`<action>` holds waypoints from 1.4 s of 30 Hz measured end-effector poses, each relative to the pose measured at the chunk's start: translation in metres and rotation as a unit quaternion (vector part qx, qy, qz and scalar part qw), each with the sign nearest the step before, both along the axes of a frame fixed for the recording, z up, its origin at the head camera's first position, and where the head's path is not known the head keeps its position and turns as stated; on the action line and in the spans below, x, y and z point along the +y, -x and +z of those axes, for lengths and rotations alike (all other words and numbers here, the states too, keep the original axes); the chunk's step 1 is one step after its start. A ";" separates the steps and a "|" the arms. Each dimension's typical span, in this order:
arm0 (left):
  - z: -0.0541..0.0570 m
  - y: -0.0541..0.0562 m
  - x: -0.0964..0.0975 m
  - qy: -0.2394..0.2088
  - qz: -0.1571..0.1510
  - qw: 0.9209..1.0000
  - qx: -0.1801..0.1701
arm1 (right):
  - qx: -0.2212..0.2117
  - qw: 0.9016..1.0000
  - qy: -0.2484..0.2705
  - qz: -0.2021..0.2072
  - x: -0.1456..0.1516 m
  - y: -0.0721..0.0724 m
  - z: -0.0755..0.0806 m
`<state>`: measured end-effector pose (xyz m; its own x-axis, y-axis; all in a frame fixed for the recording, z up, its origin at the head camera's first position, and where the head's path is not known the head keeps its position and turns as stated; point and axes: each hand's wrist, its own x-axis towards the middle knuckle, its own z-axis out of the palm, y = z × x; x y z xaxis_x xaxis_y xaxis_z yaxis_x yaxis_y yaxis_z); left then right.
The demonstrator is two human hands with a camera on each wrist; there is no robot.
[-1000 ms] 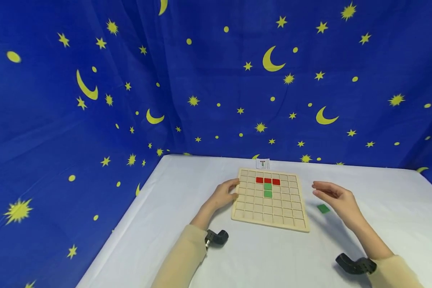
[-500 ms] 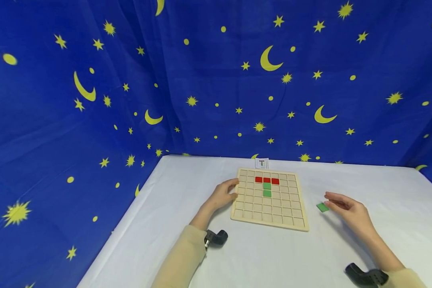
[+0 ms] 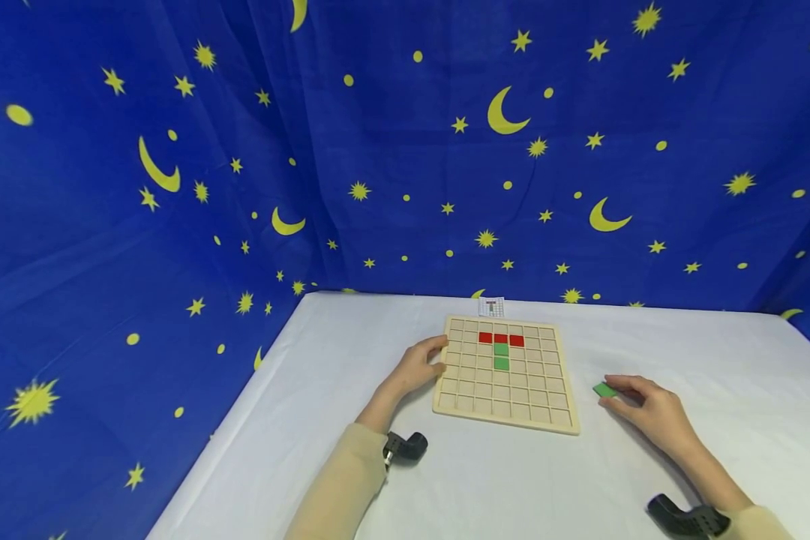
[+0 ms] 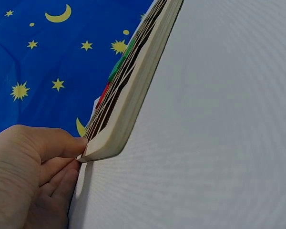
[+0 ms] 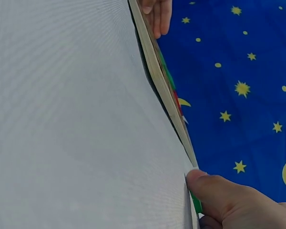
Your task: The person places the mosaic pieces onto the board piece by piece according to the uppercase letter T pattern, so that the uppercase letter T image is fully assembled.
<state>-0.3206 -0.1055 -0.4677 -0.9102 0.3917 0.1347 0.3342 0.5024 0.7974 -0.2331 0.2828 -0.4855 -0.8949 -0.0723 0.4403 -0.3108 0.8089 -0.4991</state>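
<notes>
A square wooden grid board [image 3: 472, 405] lies flat on the table. Set into its cells, a row of red tiles [image 3: 501, 338] has two green tiles [image 3: 502, 357] running down from its middle. My left hand [image 3: 415, 366] holds the board's left edge; in the left wrist view the thumb is at the rim [image 4: 117, 131] with the other fingers below it. Right of the board, my right hand [image 3: 655, 412] has thumb and index finger at opposite sides of a loose green tile [image 3: 604, 390]. The right wrist view shows that tile [image 5: 196, 204] mostly hidden behind the thumb.
Behind the board's far edge lies a small printed card [image 3: 491, 307] with a red and green grid pattern. White cloth covers the table [image 3: 513, 487]. A blue curtain [image 3: 405, 150] with yellow stars and moons stands behind and to the left.
My right hand has moved right and down from beside the board to the loose green tile, and its thumb and index finger have closed about it. My left hand stays at the board's edge.
</notes>
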 end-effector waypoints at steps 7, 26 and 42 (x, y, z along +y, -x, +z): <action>0.001 -0.001 0.000 -0.003 0.002 1.000 -0.001 | -0.009 1.000 -0.005 0.003 0.000 0.001 -0.003; 0.001 0.000 0.000 -0.006 -0.002 1.000 -0.004 | 0.007 1.000 0.015 -0.007 0.004 -0.003 0.015; -0.001 -0.001 -0.001 -0.006 0.000 1.000 0.001 | 0.016 0.994 0.107 0.018 -0.011 0.038 0.045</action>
